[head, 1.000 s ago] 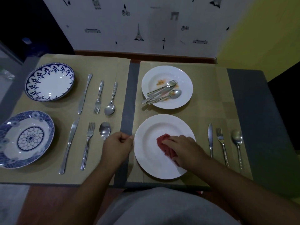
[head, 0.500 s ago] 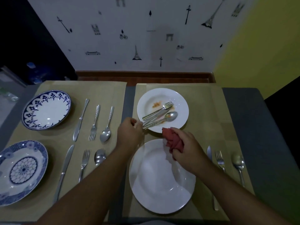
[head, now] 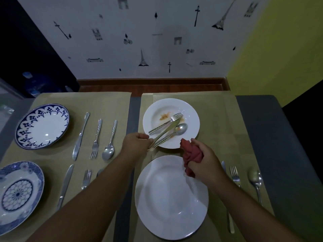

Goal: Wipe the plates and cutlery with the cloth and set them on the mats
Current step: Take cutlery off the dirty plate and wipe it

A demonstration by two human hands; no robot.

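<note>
Lying on the left mat (head: 52,156), two blue-patterned plates (head: 42,125) sit beside two rows of knife, fork and spoon. Across the grey surface (head: 134,105), the left hand (head: 135,143) pinches the handle ends of cutlery (head: 166,130) resting on the soiled white plate (head: 171,123). Nearer, a clean white plate (head: 169,199) lies under the right hand (head: 203,165), clenched around the red cloth (head: 191,154). Farther right lie another fork (head: 235,175) and spoon (head: 255,179). Landmark drawings dot the white wall (head: 139,41); no writing is readable.
</note>
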